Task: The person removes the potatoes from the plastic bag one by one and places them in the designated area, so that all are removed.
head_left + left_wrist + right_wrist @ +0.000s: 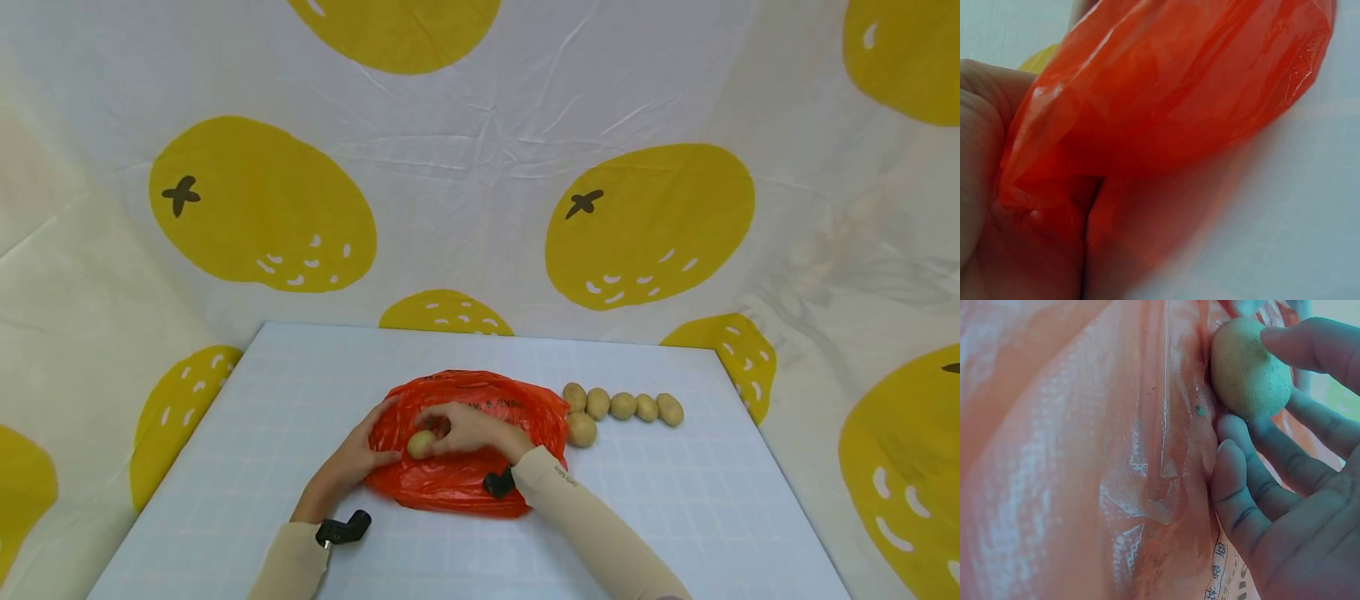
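Observation:
A red plastic bag [442, 487] with dark printing lies on the table, spread flat. My left hand [356, 457] grips its left edge, the thumb on top; in the left wrist view the thin film [1172, 81] lies between thumb and palm, and the fingers are hidden beneath it. Over the bag, my right hand [471, 428] holds a round, pale potato [420, 445] close to the left thumb. In the right wrist view the thumb and fingers pinch this potato [1249, 372] against the bag's film.
Several potatoes [622, 406] form a row to the right of the bag. One more potato [581, 430] sits in front of the row's left end, against the bag's edge. A pale table [225, 467] lies beneath; a fruit-printed cloth [465, 208] hangs behind.

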`<state>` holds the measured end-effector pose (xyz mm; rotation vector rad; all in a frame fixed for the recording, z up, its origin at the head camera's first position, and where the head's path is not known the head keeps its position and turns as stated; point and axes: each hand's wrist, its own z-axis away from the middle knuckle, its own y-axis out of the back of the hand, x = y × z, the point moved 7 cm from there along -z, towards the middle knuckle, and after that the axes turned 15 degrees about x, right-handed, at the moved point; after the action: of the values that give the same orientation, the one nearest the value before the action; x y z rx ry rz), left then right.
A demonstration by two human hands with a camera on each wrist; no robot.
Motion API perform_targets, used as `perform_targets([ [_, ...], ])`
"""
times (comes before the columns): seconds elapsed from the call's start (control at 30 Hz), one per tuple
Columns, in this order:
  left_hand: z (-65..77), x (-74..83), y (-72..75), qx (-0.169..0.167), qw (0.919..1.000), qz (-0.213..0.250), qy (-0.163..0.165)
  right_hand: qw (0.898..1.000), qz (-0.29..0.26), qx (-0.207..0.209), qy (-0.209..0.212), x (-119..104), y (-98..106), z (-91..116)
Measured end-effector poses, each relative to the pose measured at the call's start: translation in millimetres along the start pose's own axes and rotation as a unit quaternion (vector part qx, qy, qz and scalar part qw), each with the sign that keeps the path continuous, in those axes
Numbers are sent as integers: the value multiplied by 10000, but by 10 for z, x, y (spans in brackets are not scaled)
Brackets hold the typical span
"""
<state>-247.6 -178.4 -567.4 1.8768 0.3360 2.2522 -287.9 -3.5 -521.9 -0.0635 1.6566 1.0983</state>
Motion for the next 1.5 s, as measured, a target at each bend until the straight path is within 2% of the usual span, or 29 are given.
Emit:
perform_targets([
  [0.93,-47,15,-3,49,9998,-141,-135,9999,-89,138,-23,58,20,-23],
  [1.5,-1,8,15,32,9997,-214,-106,9969,-625,458,-119,-26,140,25],
])
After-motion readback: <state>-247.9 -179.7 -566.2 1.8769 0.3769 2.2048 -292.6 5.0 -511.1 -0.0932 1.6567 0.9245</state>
